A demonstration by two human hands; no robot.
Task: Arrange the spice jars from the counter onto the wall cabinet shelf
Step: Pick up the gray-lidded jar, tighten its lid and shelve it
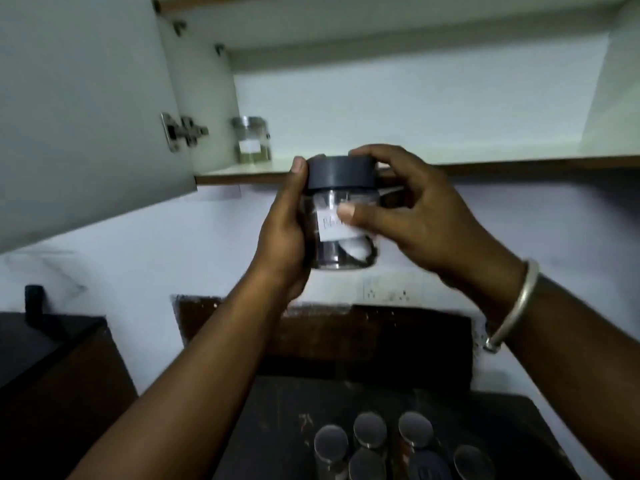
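Observation:
I hold a clear spice jar (pixel 341 174) with a dark grey lid and a white handwritten label between both hands, just below the front edge of the wall cabinet shelf (pixel 485 163). My left hand (pixel 282 233) wraps its left side. My right hand (pixel 408 216) grips its right side, fingers on the lid and thumb across the label. One metal-lidded jar (pixel 252 139) with greenish contents stands at the shelf's far left. Several metal-lidded jars (pixel 369 429) stand on the dark counter (pixel 277 410) below.
The cabinet door (pixel 86 109) hangs open at the left, with hinges on its inner edge. A wall socket (pixel 391 293) sits under the held jar. A dark unit (pixel 45 344) stands at the lower left. A metal bangle (pixel 516 303) is on my right wrist.

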